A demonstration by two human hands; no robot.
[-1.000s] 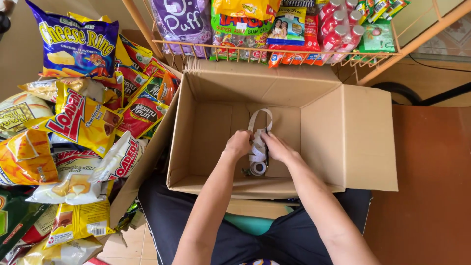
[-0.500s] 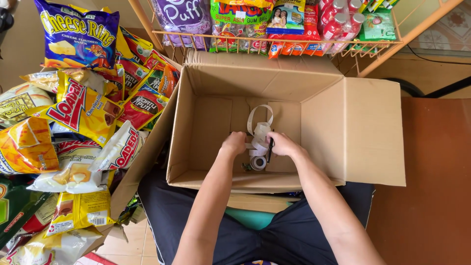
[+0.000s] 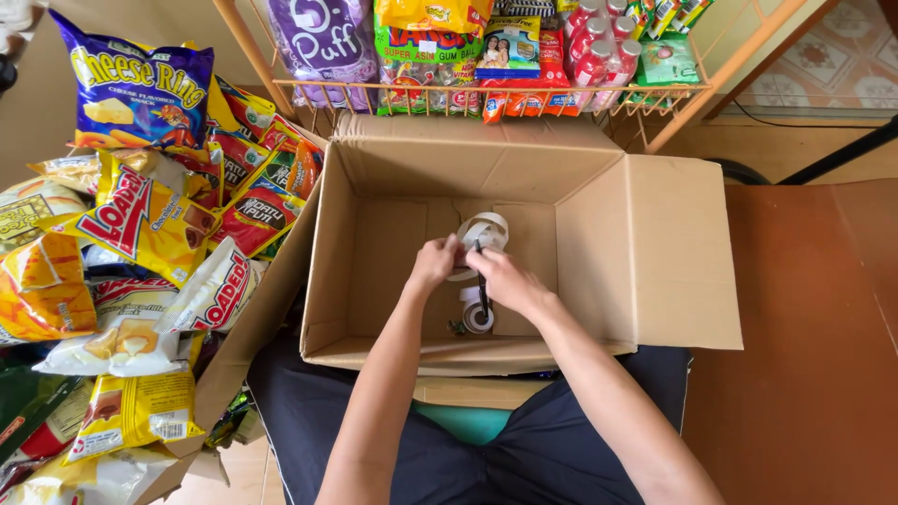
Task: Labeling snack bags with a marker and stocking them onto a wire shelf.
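Note:
An open cardboard box rests on my lap with its flaps spread. Both hands are inside it, near the middle of the floor. My left hand pinches a white tape strip that curls up in a loop behind my fingers. My right hand is closed around a thin black tool that runs down to a small white tape roll on the box floor. The two hands touch at the fingertips. What exactly the black tool is I cannot tell.
A heap of snack bags in blue, yellow and red lies to the left of the box. Behind it stands a wire rack hung with snack packs and drinks. A brown floor is on the right.
My hands have drawn closer together over the tape strip. The view has shifted slightly; the box has stayed put.

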